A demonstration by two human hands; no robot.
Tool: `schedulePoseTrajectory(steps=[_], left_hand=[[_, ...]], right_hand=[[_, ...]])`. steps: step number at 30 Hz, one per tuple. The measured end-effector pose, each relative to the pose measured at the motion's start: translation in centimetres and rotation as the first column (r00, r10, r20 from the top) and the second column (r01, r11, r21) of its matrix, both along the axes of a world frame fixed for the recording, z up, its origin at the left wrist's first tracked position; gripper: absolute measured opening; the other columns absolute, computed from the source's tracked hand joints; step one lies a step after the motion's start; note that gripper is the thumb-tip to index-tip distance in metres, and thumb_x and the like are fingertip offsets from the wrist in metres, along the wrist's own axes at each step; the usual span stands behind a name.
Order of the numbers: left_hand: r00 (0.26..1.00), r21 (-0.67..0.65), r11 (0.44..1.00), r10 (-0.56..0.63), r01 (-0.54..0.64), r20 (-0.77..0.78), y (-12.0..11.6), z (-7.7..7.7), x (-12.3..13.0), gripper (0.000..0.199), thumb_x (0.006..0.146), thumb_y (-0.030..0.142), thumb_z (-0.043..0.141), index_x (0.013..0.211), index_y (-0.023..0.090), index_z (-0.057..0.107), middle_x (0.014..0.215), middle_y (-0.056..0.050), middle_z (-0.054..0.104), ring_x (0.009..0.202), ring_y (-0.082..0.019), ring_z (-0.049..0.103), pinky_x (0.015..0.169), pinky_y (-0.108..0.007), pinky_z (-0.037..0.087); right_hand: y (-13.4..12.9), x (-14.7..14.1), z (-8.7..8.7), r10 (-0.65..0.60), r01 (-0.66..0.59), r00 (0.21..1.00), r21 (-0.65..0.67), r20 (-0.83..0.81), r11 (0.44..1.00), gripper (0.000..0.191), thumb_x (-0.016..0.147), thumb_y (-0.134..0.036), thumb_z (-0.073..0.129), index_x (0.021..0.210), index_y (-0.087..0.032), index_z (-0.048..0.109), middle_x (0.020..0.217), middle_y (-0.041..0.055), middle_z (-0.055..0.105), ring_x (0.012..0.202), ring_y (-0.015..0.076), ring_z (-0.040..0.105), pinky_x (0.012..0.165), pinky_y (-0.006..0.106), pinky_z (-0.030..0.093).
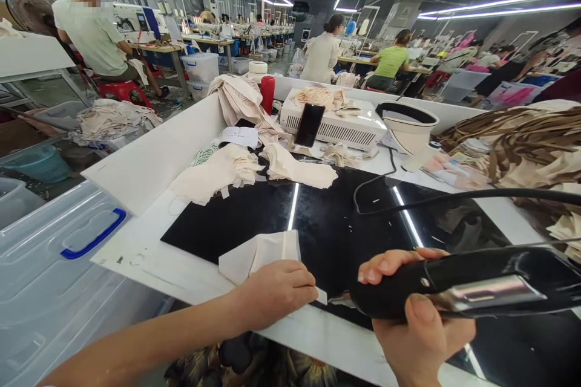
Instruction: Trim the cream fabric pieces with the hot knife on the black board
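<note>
Currently I have my left grip (279, 293) low in the middle of the head view, its fingers bunched together on the near edge of a flat, off-white piece of thin fabric (272, 251). That fabric lies on a glossy black sheet (327, 217), close to the near edge of the white surface (136, 260), and a narrow pale end pokes out past my fingertips. My right grip (417, 338) is wrapped around a black handheld tool with a silver metal panel (490, 263), thumb on the near side, fingers around the far side. The tool's nose points left, just beside that pale end; I cannot tell whether they touch. A black cable (521, 193) crosses above the sheet. Farther back I see a layered stack of cream fabric pieces (218, 172) and, beyond it, a black smartphone (310, 124) leaning before a white box with a slotted front (349, 130).
</note>
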State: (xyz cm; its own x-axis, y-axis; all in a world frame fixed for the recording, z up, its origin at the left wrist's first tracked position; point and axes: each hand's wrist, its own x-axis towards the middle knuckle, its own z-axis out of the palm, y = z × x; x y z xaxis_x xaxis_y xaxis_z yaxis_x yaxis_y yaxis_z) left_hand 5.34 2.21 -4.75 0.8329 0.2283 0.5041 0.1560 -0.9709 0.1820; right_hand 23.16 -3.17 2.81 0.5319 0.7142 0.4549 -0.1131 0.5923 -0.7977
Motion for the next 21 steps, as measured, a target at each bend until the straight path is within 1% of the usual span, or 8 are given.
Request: schedulePoseTrajectory(steps=[4, 10, 13, 16, 21], left_hand=[[1.000, -0.003, 1.000, -0.003, 0.003, 0.000, 0.0, -0.2, 0.0, 0.015, 0.106, 0.009, 0.051, 0.104, 0.011, 0.066, 0.098, -0.005, 0.070, 0.098, -0.017, 0.065, 0.099, -0.029, 0.052], [1.000, -0.029, 1.000, 0.011, -0.011, -0.022, -0.1, -0.4, 0.0, 0.015, 0.106, 0.008, 0.052, 0.104, 0.013, 0.066, 0.101, -0.006, 0.070, 0.101, -0.016, 0.065, 0.100, -0.028, 0.053], [1.000, -0.029, 1.000, 0.007, -0.008, -0.030, -0.1, -0.4, 0.0, 0.013, 0.105, 0.008, 0.054, 0.103, 0.013, 0.066, 0.101, -0.006, 0.070, 0.099, -0.016, 0.064, 0.100, -0.028, 0.052], [1.000, -0.033, 0.999, 0.011, -0.011, -0.019, -0.1, -0.4, 0.0, 0.016, 0.106, 0.007, 0.051, 0.103, 0.013, 0.066, 0.100, -0.006, 0.070, 0.098, -0.016, 0.064, 0.100, -0.027, 0.052], [1.000, -0.039, 0.999, 0.014, -0.014, 0.003, -0.1, -0.5, 0.0, 0.020, 0.107, 0.007, 0.047, 0.103, 0.013, 0.065, 0.097, -0.006, 0.069, 0.097, -0.016, 0.064, 0.098, -0.027, 0.053]], right_hand=[[0.0, 0.1, 0.2, -0.017, 0.017, 1.000, -0.015, 0.007, 1.000, 0.046, 0.072, -0.042, 0.089, 0.107, -0.025, 0.064, 0.072, -0.0037, 0.067, 0.056, 0.0162, 0.059, 0.049, 0.032, 0.054], [0.3, 0.1, 0.6, -0.039, 0.039, 0.999, -0.022, -0.022, 0.999, 0.047, 0.073, -0.041, 0.087, 0.108, -0.024, 0.062, 0.072, -0.0037, 0.066, 0.058, 0.0157, 0.059, 0.052, 0.031, 0.054], [0.6, 0.1, 0.4, -0.020, 0.020, 1.000, -0.015, -0.016, 1.000, 0.047, 0.073, -0.040, 0.087, 0.109, -0.024, 0.062, 0.072, -0.0034, 0.066, 0.059, 0.0158, 0.059, 0.052, 0.031, 0.054], [0.9, 0.0, 0.1, -0.006, 0.006, 1.000, -0.005, -0.003, 1.000, 0.045, 0.074, -0.038, 0.087, 0.109, -0.024, 0.062, 0.073, -0.0034, 0.067, 0.059, 0.0160, 0.059, 0.052, 0.031, 0.054], [1.1, -0.1, 0.0, -0.021, 0.021, 1.000, -0.009, 0.016, 1.000, 0.039, 0.078, -0.034, 0.084, 0.109, -0.024, 0.062, 0.073, -0.0032, 0.067, 0.059, 0.0161, 0.060, 0.052, 0.032, 0.055]])
